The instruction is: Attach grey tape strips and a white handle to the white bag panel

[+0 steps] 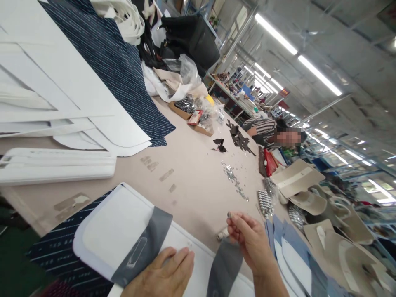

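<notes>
Left hand (167, 270) lies flat, fingers loosely spread, on the white panel (108, 235), right beside the grey strap (147, 241) that crosses it. And here's the right hand (247, 233), raised over the panel's far edge, thumb and finger pinching a small stud (229, 215) at their very tips! Beyond, loose metal bits (233, 179) lie scattered across the table (198, 202).

A factory workshop — rows of tube lights (320, 75) overhead, patterned fabric (123, 78) and cut white panels (77, 70) along the surface (192, 173).
</notes>
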The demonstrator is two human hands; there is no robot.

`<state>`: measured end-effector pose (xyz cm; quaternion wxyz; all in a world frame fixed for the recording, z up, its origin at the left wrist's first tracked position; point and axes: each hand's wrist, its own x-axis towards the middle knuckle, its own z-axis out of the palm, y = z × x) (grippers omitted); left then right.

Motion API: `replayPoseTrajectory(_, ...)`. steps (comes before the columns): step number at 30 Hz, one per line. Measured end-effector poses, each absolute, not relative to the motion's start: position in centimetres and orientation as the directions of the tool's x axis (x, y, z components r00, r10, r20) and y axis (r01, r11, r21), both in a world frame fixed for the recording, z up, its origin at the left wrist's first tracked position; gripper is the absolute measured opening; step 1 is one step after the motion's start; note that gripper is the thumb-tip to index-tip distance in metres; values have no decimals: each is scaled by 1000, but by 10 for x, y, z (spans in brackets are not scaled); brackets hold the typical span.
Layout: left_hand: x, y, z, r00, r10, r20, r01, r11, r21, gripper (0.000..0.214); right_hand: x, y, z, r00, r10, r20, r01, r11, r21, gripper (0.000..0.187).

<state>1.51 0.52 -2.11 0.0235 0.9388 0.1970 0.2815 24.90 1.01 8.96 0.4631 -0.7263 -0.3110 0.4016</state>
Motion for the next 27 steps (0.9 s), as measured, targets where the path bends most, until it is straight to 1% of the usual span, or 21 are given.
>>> replayPoseTrajectory(1, 13, 5, -15, 772, 401, 493, 354, -916, 191, 33, 238, 2, 87, 471, 826, -311, 40, -372, -927, 38)
replayPoseTrajectory(2, 11, 4, -9, 792, 408, 454, 338, -912, 231, 36, 228, -6, 84, 468, 829, -305, 57, -373, -926, 38)
replayPoseTrajectory(5, 4, 4, 8, 876, 395, 277, 278, -883, 377, 56, 206, -25, 69, 466, 841, -274, 194, -399, -896, 41)
replayPoseTrajectory(7, 2, 4, 15, 901, 391, 189, 272, -847, 458, 68, 195, -33, 59, 443, 849, -287, 257, -427, -867, 43)
replayPoseTrajectory(9, 1, 4, 17, 901, 399, 169, 271, -823, 499, 72, 188, -37, 53, 400, 859, -319, 296, -450, -842, 43)
replayPoseTrajectory(13, 1, 3, 11, 893, 401, 203, 241, -808, 538, 67, 183, -32, 50, 312, 883, -351, 415, -459, -786, 39)
replayPoseTrajectory(17, 1, 5, 14, 884, 430, 183, 255, -771, 583, 65, 188, -19, 54, 222, 898, -379, 551, -436, -711, 29)
replayPoseTrajectory(19, 1, 6, 17, 879, 447, 167, 270, -755, 598, 66, 192, -12, 54, 181, 892, -414, 590, -435, -680, 26)
replayPoseTrajectory(21, 2, 5, 19, 873, 462, 154, 286, -742, 606, 68, 197, -7, 53, 151, 871, -467, 560, -464, -686, 25)
replayPoseTrajectory(24, 3, 3, 18, 867, 481, 130, 313, -728, 610, 73, 205, 1, 50, 91, 809, -580, 425, -558, -713, 26)
replayPoseTrajectory(27, 4, 0, 16, 863, 495, 103, 337, -715, 612, 76, 214, 12, 49, 23, 734, -679, 325, -648, -689, 31)
